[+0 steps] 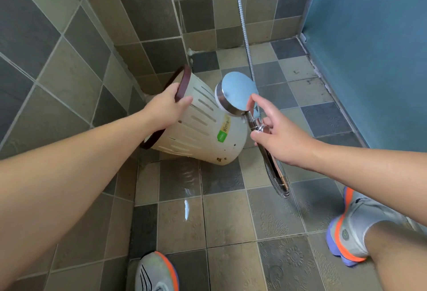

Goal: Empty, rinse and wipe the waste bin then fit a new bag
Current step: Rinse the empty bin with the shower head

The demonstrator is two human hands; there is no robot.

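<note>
Cream waste bin [203,126] tilted, left hand [166,108] gripping rim; right hand [279,138] holding shower head [238,93] beside it.

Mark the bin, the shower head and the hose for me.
bin [203,133]: head view, on its slotted cream side wall.
shower head [238,91]: head view, on the round chrome back of the head.
hose [246,36]: head view, on the metal stretch running up the tiled wall.

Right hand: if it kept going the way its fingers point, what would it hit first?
Probably the shower head: the right hand holds its handle, index fingertip already at the chrome disc's edge. Depth is uncertain.
</note>
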